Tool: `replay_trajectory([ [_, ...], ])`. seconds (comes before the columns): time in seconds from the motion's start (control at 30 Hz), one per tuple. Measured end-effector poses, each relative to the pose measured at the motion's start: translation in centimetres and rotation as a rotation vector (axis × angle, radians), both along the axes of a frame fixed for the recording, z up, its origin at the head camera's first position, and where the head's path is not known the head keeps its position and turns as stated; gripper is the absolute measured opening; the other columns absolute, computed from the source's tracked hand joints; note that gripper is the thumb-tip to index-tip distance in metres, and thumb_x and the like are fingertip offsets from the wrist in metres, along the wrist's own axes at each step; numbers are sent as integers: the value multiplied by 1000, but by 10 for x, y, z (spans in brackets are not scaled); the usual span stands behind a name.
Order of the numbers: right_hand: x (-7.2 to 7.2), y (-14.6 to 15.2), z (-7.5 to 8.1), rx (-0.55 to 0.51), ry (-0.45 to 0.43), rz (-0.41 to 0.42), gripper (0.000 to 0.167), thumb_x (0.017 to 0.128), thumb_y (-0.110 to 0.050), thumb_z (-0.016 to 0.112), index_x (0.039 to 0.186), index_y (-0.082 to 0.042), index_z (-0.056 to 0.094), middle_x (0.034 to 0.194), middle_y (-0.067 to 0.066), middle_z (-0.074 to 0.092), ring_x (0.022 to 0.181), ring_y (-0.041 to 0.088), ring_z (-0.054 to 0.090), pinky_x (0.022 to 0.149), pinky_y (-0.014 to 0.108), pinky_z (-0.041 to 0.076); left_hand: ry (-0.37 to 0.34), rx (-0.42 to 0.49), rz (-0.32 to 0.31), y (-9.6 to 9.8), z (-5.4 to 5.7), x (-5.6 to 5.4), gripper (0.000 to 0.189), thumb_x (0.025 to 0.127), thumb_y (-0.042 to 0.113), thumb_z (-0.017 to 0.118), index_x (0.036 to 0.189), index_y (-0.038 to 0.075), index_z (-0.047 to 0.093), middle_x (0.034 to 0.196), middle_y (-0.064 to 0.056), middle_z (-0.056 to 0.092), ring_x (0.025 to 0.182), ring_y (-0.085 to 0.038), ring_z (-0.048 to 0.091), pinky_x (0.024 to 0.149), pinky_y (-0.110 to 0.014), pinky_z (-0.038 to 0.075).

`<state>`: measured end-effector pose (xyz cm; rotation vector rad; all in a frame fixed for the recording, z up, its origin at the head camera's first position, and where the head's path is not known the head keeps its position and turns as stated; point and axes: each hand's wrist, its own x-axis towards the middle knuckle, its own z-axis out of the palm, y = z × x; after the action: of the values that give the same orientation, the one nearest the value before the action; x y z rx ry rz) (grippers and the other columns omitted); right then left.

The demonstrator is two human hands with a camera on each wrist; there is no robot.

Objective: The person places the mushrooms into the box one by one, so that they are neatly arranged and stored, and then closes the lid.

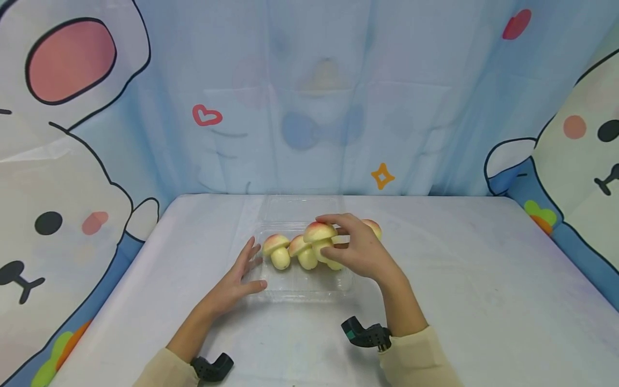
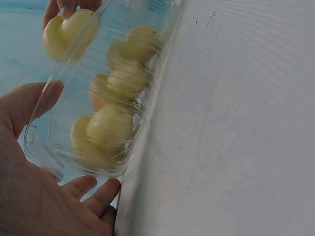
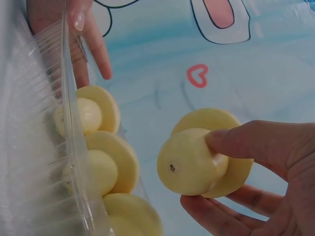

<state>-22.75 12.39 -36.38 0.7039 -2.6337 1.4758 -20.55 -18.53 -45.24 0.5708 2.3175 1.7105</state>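
Note:
My right hand (image 1: 360,247) pinches a toy mushroom (image 1: 319,236), with a yellow stem and a reddish-tinged cap, between thumb and fingers. It is held up over a clear plastic box (image 1: 309,290). In the right wrist view the stem end of this mushroom (image 3: 189,162) faces the camera. Inside the box, three more mushrooms (image 2: 110,128) lie in a row; the rightmost is partly hidden behind the held one in the head view. My left hand (image 1: 237,282) is spread at the left side of the box, its fingers and thumb fairly straight around the corner.
Another mushroom (image 1: 372,228) shows behind my right hand, mostly covered by it. The box's clear lid (image 1: 302,207) lies folded back at the far side. A white cloth (image 1: 459,279) covers the table, and a printed blue curtain (image 1: 411,107) hangs behind it.

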Motion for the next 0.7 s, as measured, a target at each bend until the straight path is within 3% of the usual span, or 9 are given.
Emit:
replay_trajectory([
  [0.27,0,-2,-1,12,6,17,56,87,-6,76,140,-14,63,138,12,60,126,43,59,92,40,61,13,1,-7,-1,0,1,105,96,21,67,165,9,-11,172,-25,4,156,-52,18,117,-71,27],
  [0.7,4,-13,-2,38,-23,47,56,86,-5,76,140,-15,64,138,11,60,127,41,58,94,46,59,15,5,-5,-1,0,1,105,96,20,66,165,8,-11,172,-25,4,156,-52,17,117,-71,27],
])
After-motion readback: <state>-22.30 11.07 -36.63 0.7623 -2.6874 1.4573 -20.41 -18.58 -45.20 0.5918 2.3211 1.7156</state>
